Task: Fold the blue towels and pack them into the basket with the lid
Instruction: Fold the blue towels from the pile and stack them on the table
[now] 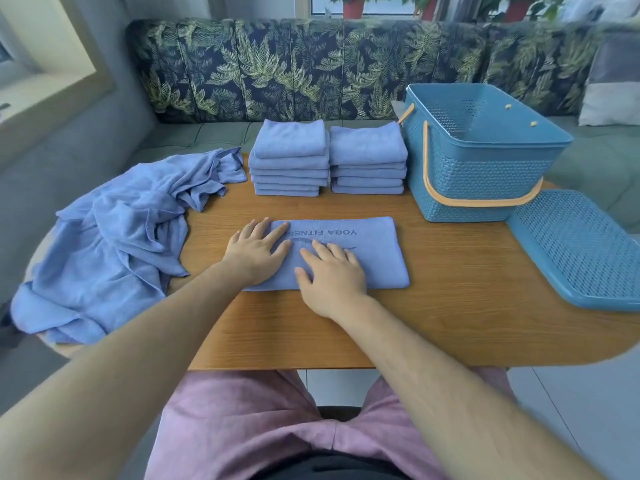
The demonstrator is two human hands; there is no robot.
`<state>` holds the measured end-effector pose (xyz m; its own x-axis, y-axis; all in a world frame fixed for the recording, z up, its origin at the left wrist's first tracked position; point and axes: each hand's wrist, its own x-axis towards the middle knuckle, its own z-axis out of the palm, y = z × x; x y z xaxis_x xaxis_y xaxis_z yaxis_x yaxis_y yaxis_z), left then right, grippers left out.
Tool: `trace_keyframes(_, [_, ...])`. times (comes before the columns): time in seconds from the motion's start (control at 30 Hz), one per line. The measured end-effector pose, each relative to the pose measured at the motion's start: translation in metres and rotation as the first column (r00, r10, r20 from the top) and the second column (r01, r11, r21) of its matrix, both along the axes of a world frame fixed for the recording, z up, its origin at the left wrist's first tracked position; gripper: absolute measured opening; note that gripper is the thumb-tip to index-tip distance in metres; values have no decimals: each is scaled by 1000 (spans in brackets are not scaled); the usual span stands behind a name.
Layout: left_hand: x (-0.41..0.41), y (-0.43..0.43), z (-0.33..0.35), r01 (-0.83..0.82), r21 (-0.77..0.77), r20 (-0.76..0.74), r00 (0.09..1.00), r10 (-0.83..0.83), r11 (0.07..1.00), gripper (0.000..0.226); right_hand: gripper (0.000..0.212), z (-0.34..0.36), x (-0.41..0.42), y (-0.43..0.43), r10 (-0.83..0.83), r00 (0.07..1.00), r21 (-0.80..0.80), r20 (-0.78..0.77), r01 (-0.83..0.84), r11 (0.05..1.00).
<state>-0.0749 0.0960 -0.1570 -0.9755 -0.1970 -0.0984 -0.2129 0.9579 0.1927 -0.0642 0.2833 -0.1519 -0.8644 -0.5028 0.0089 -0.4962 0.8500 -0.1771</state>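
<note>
Both hands flat, fingers spread, on half-folded towel [367, 258] at counter [450, 323] centre: left hand [258, 249], right hand [330, 275]. Basket [481, 157] open w/ lid [575, 247] beside it; two folded stacks [329, 157] behind.

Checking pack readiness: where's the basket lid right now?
In the head view the lid lies flat on the table's right end, off the basket, just in front of it and to its right, well clear of both hands.

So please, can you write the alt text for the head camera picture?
Left hand and right hand press flat on a half-folded blue towel on a wooden table; behind stand two stacks of folded towels, an open blue basket and its lid.
</note>
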Motion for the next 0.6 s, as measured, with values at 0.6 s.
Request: trace_keyframes(0.6, [87,40,-8,574,184,-384,789,-480,798,33,37,-5,17,143,290,956,-270,42,-268,925])
